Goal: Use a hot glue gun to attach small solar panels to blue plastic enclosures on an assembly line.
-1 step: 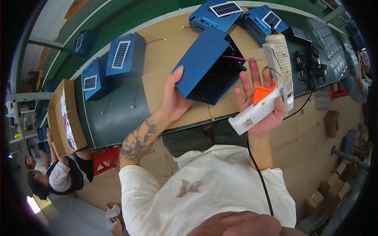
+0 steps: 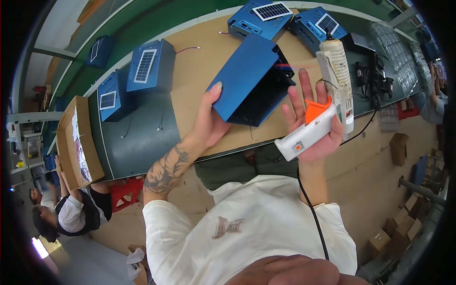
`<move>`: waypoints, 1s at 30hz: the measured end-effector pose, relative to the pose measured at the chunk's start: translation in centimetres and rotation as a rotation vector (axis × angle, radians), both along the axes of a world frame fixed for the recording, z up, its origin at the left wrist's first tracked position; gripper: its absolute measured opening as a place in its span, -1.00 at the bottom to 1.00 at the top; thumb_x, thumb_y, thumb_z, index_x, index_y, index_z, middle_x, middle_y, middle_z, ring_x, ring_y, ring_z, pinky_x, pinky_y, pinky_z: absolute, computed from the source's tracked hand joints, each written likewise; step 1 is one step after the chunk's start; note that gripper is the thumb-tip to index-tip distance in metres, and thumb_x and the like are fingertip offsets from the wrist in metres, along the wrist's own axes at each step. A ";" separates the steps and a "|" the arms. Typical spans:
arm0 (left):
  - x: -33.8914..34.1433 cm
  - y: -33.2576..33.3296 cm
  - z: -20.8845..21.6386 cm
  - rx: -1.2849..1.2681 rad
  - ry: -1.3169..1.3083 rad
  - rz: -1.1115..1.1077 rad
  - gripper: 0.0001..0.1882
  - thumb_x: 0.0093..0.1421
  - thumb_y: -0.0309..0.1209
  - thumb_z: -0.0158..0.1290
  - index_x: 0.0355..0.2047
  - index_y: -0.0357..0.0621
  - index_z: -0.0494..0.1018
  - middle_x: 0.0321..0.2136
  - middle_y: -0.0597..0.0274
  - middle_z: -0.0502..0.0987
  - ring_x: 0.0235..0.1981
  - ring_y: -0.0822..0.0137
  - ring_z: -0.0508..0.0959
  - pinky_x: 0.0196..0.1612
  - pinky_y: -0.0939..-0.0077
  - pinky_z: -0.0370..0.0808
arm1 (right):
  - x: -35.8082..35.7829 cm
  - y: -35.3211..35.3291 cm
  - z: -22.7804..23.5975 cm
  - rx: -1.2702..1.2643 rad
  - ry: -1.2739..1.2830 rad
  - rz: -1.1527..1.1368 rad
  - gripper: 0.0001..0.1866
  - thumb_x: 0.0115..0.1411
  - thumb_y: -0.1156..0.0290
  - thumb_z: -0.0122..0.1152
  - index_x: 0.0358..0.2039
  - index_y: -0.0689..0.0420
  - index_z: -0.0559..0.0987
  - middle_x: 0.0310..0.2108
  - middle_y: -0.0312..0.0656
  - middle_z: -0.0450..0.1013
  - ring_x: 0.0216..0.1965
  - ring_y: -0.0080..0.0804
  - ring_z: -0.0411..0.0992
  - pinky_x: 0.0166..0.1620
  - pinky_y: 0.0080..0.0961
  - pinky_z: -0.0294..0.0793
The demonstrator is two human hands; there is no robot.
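Observation:
My left hand (image 2: 212, 109) grips a blue box-shaped casing (image 2: 244, 71) by its lower left edge and holds it tilted over the bench. Its dark, hollow open side faces right and toward me. Red wires (image 2: 283, 66), blurred at their outer end, show at the upper part of that opening. In my right hand (image 2: 318, 142) is a white hot glue gun (image 2: 308, 135) with an orange trigger, its handle clasped by the thumb against the palm. Several fingers of that hand stretch upward, off the trigger. The gun's ribbed barrel section points away from me.
Blue casings with small solar panels (image 2: 144, 66) stand at the left and far side. Cardboard (image 2: 194, 85) covers part of the green bench. A cardboard tray (image 2: 88, 142) sits at the left edge, black adapters (image 2: 375, 76) at the right. The gun's black cable (image 2: 308, 199) hangs past my right arm.
The red wires at the casing's opening have shifted and are now smeared by motion. The casing has turned very slightly; both hands have hardly moved.

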State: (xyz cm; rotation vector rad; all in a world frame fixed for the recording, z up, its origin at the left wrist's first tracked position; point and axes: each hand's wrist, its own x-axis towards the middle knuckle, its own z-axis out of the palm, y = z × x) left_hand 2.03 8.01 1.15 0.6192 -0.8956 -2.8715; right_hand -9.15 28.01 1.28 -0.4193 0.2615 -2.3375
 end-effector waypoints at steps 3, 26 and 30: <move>0.4 0.2 -0.3 -0.138 0.027 -0.016 -0.24 0.16 0.11 -0.01 0.24 -0.09 0.19 0.14 0.15 0.36 0.15 0.18 0.37 0.19 0.14 0.29 | -0.7 -0.9 0.1 -0.019 0.006 -0.042 -0.27 0.18 0.08 -0.01 0.31 0.18 0.20 0.41 0.11 -0.22 0.34 0.09 0.07 0.31 0.07 0.16; 0.3 -1.4 -2.4 0.467 0.043 -0.218 -0.03 0.16 0.44 -0.42 0.29 -0.08 0.16 0.15 -0.05 0.36 0.03 -0.14 0.47 0.19 -0.10 0.32 | -12.1 4.9 7.4 0.612 0.302 -0.045 -0.51 0.25 0.25 -0.05 0.05 0.40 0.38 0.21 0.25 0.20 0.31 0.19 0.08 0.27 0.18 0.18; 0.4 -1.4 -2.2 0.406 0.025 -0.182 -0.08 0.18 0.38 -0.36 0.26 -0.12 0.19 0.13 -0.07 0.37 0.02 -0.12 0.48 0.19 -0.07 0.31 | -7.5 5.4 8.4 0.795 0.644 0.109 -0.42 0.09 0.20 0.11 0.03 0.34 0.34 -0.09 0.14 0.37 0.10 0.08 0.33 0.17 0.12 0.30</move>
